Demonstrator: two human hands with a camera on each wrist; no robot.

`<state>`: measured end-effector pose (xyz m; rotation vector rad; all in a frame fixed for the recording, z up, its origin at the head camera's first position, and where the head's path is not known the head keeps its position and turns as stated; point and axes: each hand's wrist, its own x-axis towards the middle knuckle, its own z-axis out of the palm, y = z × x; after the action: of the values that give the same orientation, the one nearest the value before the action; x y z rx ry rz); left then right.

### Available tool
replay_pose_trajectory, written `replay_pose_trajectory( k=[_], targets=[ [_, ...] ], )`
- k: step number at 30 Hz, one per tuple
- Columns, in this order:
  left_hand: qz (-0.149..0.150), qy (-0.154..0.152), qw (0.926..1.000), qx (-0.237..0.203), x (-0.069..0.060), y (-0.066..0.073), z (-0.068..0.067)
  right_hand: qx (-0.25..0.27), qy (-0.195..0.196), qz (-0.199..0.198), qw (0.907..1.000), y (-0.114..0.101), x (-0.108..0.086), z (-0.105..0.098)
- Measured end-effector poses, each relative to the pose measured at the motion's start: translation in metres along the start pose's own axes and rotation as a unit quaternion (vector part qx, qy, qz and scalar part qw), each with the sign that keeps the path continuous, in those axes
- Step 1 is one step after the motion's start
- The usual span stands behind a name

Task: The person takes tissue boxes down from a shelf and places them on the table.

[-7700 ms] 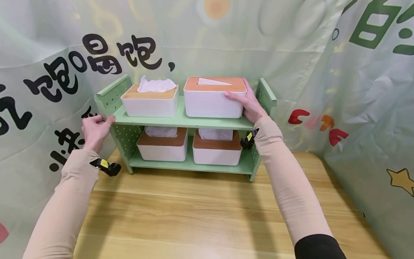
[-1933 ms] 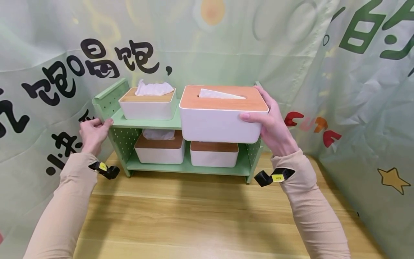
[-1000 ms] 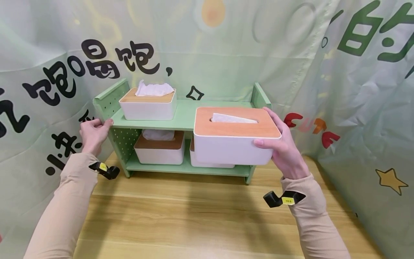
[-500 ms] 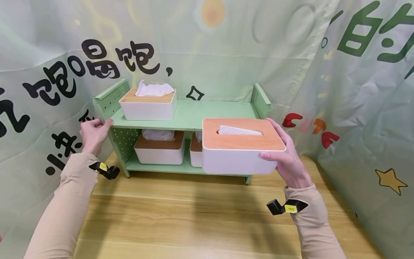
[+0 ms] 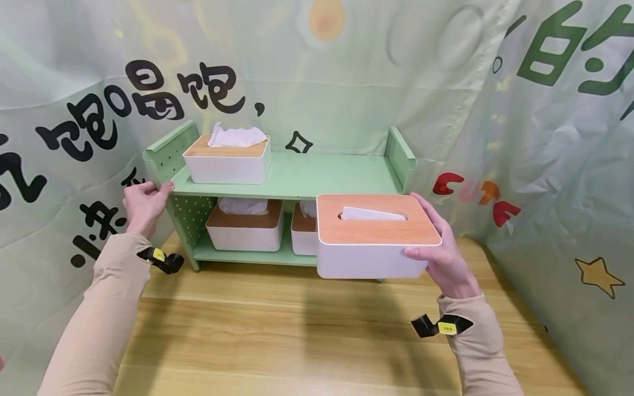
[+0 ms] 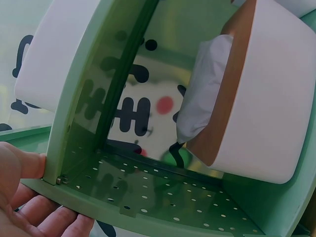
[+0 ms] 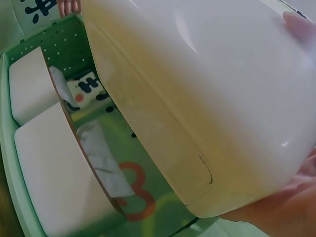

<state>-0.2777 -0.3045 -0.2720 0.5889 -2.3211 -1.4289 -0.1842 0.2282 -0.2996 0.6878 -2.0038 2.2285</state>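
A white tissue box (image 5: 371, 261) with a light wooden lid hangs in front of the green shelf (image 5: 317, 190), above the table. My right hand (image 5: 446, 258) grips its right end, thumb on the front wall; the other fingers are mostly hidden behind it. The right wrist view shows its underside (image 7: 163, 118). My left hand (image 5: 146, 206) holds the shelf's left side at the upper board. In the left wrist view the thumb lies against the board's edge, fingers along the outside of the perforated side panel (image 6: 163, 190).
Another tissue box (image 5: 228, 168) stands at the upper board's left. Two dark-lidded tissue boxes sit on the lower board, the left one (image 5: 245, 236) in full view, the right one (image 5: 303, 242) partly hidden. Printed cloth (image 5: 346, 82) hangs behind. The wooden table (image 5: 247, 330) stretches in front.
My right hand has lifted the tissue box off the right half of the upper board and brought it forward, down and slightly right. The left hand has stayed on the shelf.
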Motion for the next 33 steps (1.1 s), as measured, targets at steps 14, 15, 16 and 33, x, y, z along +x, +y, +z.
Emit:
replay_pose_trajectory(
  k=[14, 15, 16, 33],
  targets=[
    [-0.005, -0.001, 1.0000, -0.001, -0.002, 0.001, 0.001, 0.009, 0.009, -0.018, 0.9998, 0.021, -0.017, -0.026],
    [-0.005, -0.001, 1.0000, 0.000, -0.002, 0.001, 0.000, 0.010, 0.010, -0.019, 0.9997, 0.023, -0.018, -0.028],
    [-0.006, 0.000, 1.0000, 0.003, -0.002, 0.001, 0.000, 0.009, 0.012, -0.020, 0.9997, 0.025, -0.020, -0.030],
    [-0.006, -0.004, 1.0000, 0.000, -0.003, 0.003, 0.001, 0.025, -0.002, -0.030, 0.9992, 0.060, -0.046, -0.062]
  ],
)
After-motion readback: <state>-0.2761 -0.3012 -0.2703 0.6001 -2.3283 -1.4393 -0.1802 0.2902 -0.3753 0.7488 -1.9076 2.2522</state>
